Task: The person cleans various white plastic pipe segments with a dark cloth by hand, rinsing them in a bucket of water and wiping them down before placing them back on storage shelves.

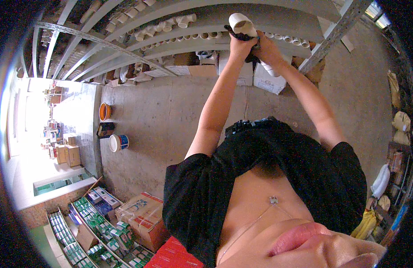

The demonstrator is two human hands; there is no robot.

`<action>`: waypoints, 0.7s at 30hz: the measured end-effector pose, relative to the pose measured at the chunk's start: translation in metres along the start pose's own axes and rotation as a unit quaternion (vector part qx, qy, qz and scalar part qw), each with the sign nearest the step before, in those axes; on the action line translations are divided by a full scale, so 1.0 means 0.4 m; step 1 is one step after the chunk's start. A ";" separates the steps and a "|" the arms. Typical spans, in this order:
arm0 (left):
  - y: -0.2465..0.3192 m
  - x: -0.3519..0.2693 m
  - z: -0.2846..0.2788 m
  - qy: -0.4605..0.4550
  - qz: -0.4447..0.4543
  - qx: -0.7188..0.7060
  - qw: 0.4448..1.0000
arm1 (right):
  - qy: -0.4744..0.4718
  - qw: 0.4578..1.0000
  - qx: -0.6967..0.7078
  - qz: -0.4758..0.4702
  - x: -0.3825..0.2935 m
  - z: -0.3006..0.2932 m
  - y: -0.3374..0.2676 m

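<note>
Out in front of me, both hands are closed around a white plastic pipe piece (250,28), its round open end tilted up and away. My left hand (241,48) grips it from the left, together with a bunched black cloth (240,36). On the other side my right hand (268,52) is wrapped against the same bundle. A white rounded pipe end (269,69) shows below the right wrist, in line with the upper part. Whether both ends belong to one piece is hidden by the hands. A metal shelf rack (179,40) lies just beyond them.
Rows of white pipe fittings (166,25) fill the shelves. Cartons (270,78) stand under the rack. To the left are an orange bucket (105,111) and a white-lidded bucket (119,143). Green-and-white boxes (102,227) and a large carton (142,214) sit at lower left.
</note>
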State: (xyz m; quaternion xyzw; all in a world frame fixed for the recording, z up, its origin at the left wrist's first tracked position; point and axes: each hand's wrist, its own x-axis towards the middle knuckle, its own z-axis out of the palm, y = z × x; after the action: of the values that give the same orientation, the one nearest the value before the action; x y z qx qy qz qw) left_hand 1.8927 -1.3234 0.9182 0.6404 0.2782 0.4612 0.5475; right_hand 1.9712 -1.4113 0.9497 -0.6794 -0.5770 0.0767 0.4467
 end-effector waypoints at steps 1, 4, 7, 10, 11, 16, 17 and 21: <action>0.016 0.000 -0.001 -0.004 0.001 -0.001 1.000 | -0.034 0.999 -0.014 0.029 0.002 -0.008 0.008; 0.057 0.010 -0.029 -0.043 -0.128 -0.196 0.971 | -0.087 0.993 -0.021 0.071 0.004 -0.020 0.015; 0.049 0.025 -0.077 -0.124 -0.181 -0.251 0.943 | -0.134 0.987 0.058 0.073 -0.008 -0.022 0.017; 0.040 0.005 -0.098 -0.207 -0.180 -0.334 0.902 | -0.223 0.922 0.295 0.112 -0.040 -0.020 0.036; 0.017 0.007 -0.101 -0.218 -0.192 -0.380 0.878 | -0.256 0.870 0.384 0.174 -0.052 -0.018 0.040; 0.107 -0.022 -0.070 -0.287 -0.214 -0.392 0.848 | -0.346 0.692 0.595 0.217 -0.076 -0.015 0.073; 0.086 -0.016 -0.065 -0.291 -0.219 -0.398 0.842 | -0.334 0.694 0.592 0.238 -0.081 -0.013 0.094; 0.020 0.011 -0.062 -0.269 -0.216 -0.311 0.886 | -0.258 0.877 0.358 0.192 -0.074 0.005 0.117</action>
State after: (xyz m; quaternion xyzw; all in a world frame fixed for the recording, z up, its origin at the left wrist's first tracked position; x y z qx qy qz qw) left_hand 1.8711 -1.3106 0.9266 0.4604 0.0943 0.2046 0.8587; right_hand 1.9938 -1.4325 0.9037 -0.5265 -0.4636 0.5347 0.4712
